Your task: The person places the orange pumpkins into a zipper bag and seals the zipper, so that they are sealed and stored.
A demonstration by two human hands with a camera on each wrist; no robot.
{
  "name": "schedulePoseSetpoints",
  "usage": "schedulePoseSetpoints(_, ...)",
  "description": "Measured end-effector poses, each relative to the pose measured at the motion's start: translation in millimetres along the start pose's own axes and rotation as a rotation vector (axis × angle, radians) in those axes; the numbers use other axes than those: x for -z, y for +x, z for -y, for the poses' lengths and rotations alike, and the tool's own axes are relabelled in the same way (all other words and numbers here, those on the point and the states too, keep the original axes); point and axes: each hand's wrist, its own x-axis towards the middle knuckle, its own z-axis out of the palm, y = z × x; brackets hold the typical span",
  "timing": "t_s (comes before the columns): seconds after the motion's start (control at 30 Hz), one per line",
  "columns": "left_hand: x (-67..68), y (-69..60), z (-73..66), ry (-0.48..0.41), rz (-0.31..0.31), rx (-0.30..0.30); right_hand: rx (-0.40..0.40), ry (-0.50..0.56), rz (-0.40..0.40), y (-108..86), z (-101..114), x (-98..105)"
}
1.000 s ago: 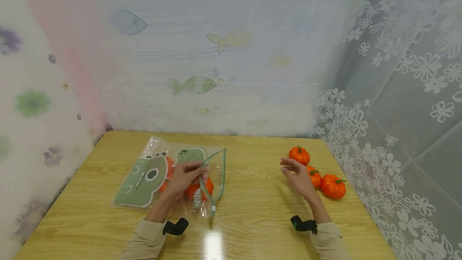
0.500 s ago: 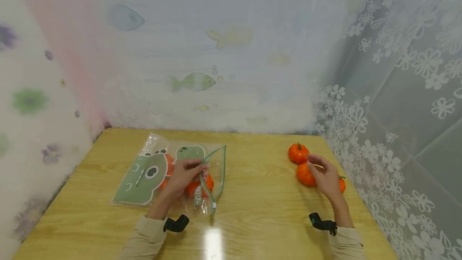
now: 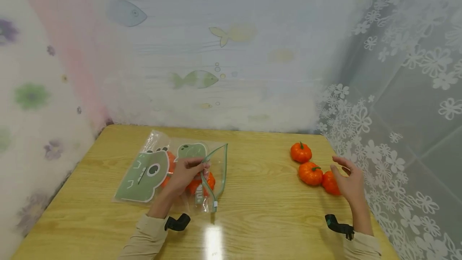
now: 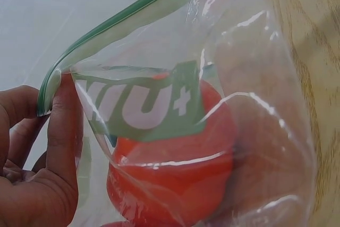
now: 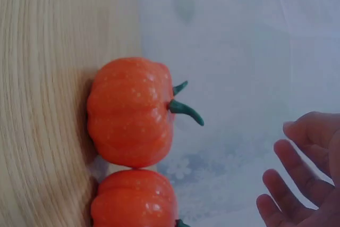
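Wood-grain table (image 3: 260, 200), pale fish-print sheet (image 3: 252, 11) behind, white-flower sheet (image 3: 415, 111) on right side. Clear zip bag (image 3: 140, 185) with green dinosaur print lies flat-ish on the table's left half, green-edged mouth facing right, gaping, white slider (image 3: 215, 204) at the near corner. Orange shapes inside, at least one a bagged pumpkin (image 4: 175, 179). Left hand (image 3: 185, 176) pinches the bag's mouth edge between thumb and fingers. Right hand (image 3: 351, 179) holds nothing, fingers loosely bent and apart, above the table by the loose pumpkins; right wrist view shows a gap between fingers and fruit. Three loose ones, green stems: far pumpkin (image 3: 301, 153), middle pumpkin (image 3: 310, 174), right pumpkin (image 3: 330, 183), partly hidden by the right hand. Close together; contact between all three, can't tell. Beige sleeves (image 3: 146, 236), black wrist camera (image 3: 177, 223) on each arm.
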Motion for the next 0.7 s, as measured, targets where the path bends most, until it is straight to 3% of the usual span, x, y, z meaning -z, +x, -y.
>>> schedulePoseSetpoints(0.2, -0.3, -0.8, -0.3, -0.002, -0.016, 0.004, -0.14, -0.038, -0.031, -4.1, -1.8, 12.0)
schedulePoseSetpoints(0.33, -0.2, -1.2, -0.7, -0.015, -0.026, 0.012, -0.195, -0.08, 0.013, -4.3, -9.2, 17.2)
schedulePoseSetpoints(0.57, 0.3, -1.5, -1.9, 0.012, -0.066, 0.009, -0.377, -0.243, 0.306, -0.2, -20.5, 26.2)
schedulePoseSetpoints(0.7, 0.3, -1.4, -1.3, 0.009, -0.063, 0.015, -0.445, -0.25, 0.44, -0.9, -29.3, 28.5)
